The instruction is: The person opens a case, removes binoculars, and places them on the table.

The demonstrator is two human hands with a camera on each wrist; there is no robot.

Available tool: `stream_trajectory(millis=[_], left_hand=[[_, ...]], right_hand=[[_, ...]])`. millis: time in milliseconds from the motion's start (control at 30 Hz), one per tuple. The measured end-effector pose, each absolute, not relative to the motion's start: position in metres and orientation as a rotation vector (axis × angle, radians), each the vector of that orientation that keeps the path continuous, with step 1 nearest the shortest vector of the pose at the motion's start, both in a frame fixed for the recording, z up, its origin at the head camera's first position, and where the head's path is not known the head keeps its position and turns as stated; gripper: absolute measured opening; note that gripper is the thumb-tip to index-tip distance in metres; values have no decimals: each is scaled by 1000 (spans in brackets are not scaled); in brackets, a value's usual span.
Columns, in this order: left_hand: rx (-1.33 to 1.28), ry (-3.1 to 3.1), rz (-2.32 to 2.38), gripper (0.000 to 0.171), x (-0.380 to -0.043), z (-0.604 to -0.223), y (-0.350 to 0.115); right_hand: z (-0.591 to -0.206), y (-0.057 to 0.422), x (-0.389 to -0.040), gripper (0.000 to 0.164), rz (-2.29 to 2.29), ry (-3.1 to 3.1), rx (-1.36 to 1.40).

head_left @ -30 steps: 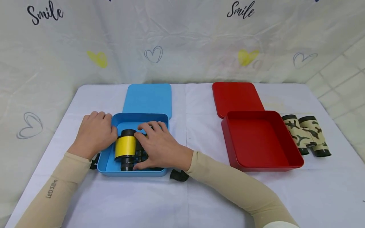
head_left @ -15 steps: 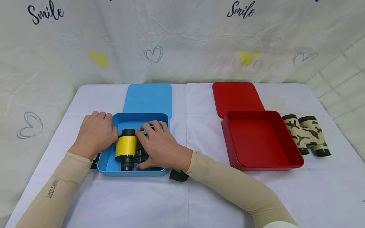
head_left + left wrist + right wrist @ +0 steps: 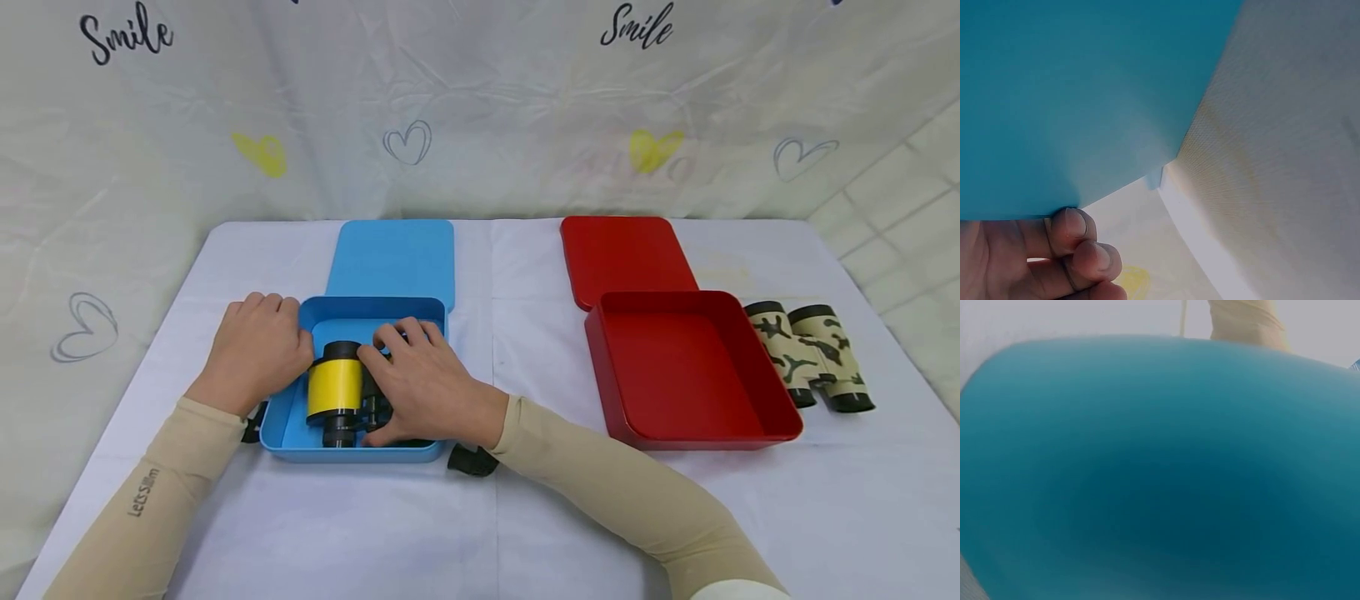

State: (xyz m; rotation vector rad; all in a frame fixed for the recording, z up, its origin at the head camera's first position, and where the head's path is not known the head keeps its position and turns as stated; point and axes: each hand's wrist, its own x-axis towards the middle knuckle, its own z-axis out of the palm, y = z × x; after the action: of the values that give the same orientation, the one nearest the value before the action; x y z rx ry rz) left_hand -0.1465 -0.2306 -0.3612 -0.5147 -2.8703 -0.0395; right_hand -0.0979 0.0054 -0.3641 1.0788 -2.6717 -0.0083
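Note:
Inside the blue box lies a pair of yellow and black binoculars, its left barrel in plain sight. My right hand grips the right-hand barrel from above with curled fingers, hiding most of that side. At the box's left wall, my left hand holds the rim, thumb toward the inside. The left wrist view has its curled fingertips at the edge of the blue wall. Only the blue box wall fills the right wrist view, with the right hand out of sight there.
Behind the blue box lies its blue lid. To the right stands an open red box, its red lid behind it. Camouflage binoculars lie against the red box's right side. A white cloth covers the table.

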Motion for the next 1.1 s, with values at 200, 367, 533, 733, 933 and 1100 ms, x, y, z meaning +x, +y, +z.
stream_trajectory(millis=[200, 367, 533, 733, 933, 1100], left_hand=[[-538, -2836, -6, 22, -147, -362, -231], [-535, -2841, 0, 22, -147, -362, -231], [-547, -2832, 12, 22, -147, -362, -231], [-545, -2833, 4, 22, -147, -363, -232], [-534, -2839, -28, 22, -148, -363, -232], [-534, -2835, -42, 23, -147, -362, -232]], right_hand=[[-365, 5, -98, 99, -16, -2669, 1085], [-365, 5, -98, 98, -16, -2675, 1084], [-366, 5, -98, 100, -24, -2664, 1087], [-366, 5, -98, 97, -30, -2658, 1081], [-366, 4, -99, 94, -34, -2672, 1091], [-367, 4, -100, 93, -16, -2678, 1099]])
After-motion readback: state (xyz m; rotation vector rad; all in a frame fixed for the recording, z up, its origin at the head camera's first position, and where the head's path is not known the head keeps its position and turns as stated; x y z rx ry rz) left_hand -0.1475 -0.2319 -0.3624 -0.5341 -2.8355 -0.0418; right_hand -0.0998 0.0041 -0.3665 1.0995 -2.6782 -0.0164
